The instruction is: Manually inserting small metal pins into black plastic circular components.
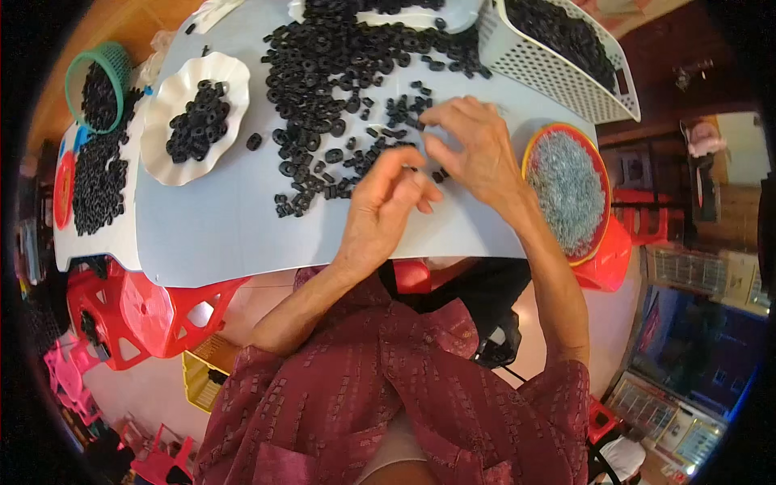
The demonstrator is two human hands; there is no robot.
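Observation:
Many small black ring-shaped parts (pixel 307 89) lie loose over the pale table in front of me. My left hand (pixel 388 202) is over the near edge of the pile, its fingers curled into a pinch with a small dark bit, apparently one of the black parts, at the fingertips. To its right, my right hand (pixel 475 149) reaches over a cluster of small black pieces (pixel 406 109). Its thumb and forefinger are apart and curved, and I see nothing between them. The undersides of its other fingers are hidden.
At left a white scalloped dish (pixel 153 149) holds black rings, beyond it a tipped green basket (pixel 123 69). A grey perforated basket (pixel 550 71) of black parts stands far right. Nearer, a red-and-yellow bowl (pixel 529 153) holds small silvery pieces. Red stools (pixel 158 315) stand below the table.

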